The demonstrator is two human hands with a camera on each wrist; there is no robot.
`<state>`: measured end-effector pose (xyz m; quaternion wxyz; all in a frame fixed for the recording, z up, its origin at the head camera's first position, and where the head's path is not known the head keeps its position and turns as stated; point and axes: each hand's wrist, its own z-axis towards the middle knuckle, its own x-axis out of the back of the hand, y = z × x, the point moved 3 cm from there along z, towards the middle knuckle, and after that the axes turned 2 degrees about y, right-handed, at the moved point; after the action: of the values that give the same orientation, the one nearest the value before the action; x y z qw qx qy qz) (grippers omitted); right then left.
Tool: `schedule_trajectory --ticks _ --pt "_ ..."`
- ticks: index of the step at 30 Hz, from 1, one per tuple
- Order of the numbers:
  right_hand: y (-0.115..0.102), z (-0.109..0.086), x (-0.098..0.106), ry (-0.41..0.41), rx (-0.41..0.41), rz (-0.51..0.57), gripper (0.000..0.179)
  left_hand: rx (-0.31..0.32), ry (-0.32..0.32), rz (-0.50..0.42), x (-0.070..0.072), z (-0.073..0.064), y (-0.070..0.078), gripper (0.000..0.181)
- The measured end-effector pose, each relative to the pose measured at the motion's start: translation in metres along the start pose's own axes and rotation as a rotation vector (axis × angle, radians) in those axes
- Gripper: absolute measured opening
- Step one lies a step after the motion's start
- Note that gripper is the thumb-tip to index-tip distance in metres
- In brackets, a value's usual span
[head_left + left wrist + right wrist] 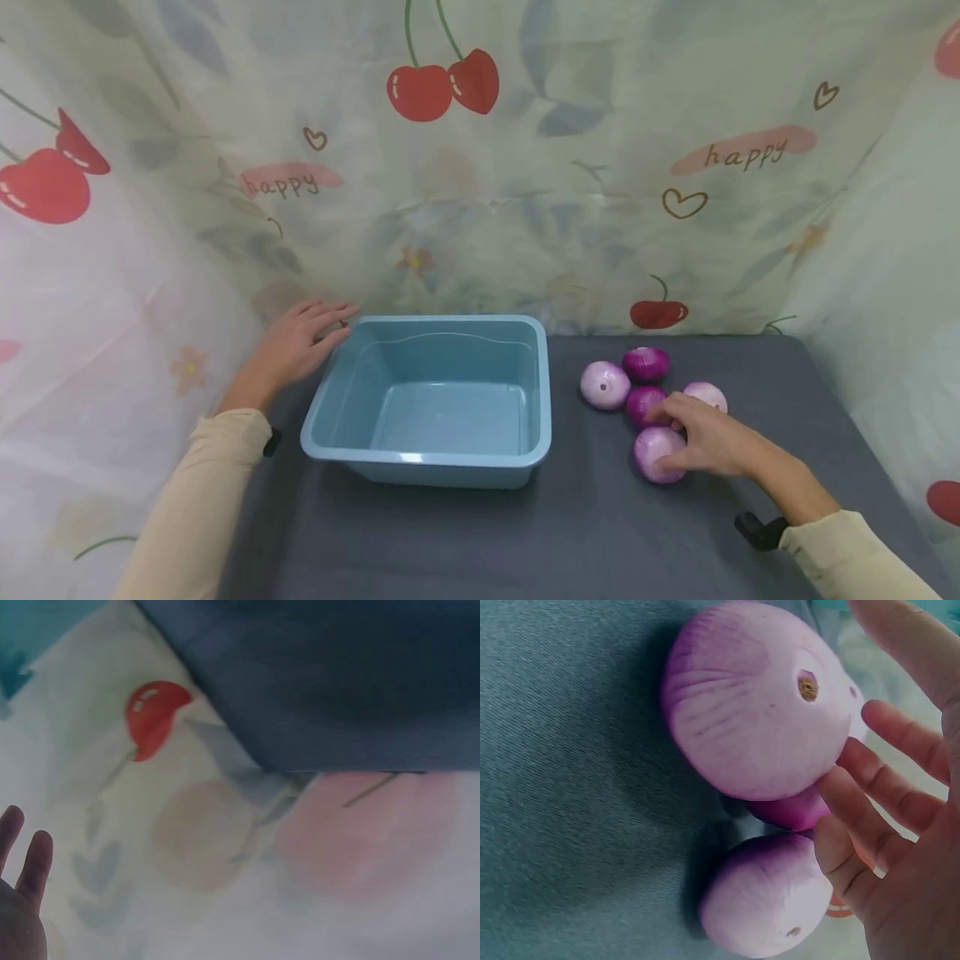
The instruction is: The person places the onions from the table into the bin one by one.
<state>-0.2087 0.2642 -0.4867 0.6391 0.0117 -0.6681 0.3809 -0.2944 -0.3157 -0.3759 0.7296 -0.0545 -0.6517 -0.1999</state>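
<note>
Several red onions lie in a cluster on the grey cloth. Over them reaches my right hand [708,437], its thumb in front of the nearest onion [647,454] and its fingertips above a dark purple onion [641,404]. In the right wrist view the fingers [911,799] are loosely spread beside a large pale onion [750,705], gripping nothing. A second pale onion [761,896] sits below it. My left hand [300,342], fingers extended, is at the back left corner of a light blue plastic basin [543,392]; whether it touches the rim I cannot tell.
The basin holds nothing and stands left of the onions. Grey cloth [600,533] covers the table. A curtain printed with cherries [480,167] rises behind the table and along both sides, close to my left hand.
</note>
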Motion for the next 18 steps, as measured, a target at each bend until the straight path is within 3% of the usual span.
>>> schedule_trajectory --ticks 8,18 --pt "0.003 -0.006 -0.011 -0.001 0.008 -0.063 0.056 0.088 -0.129 0.034 -0.019 -0.018 -0.016 0.06" --pt "0.002 -0.011 -0.019 -0.011 0.003 -0.054 0.062 -0.022 -0.045 -0.019 -0.034 -0.024 -0.02 0.053"
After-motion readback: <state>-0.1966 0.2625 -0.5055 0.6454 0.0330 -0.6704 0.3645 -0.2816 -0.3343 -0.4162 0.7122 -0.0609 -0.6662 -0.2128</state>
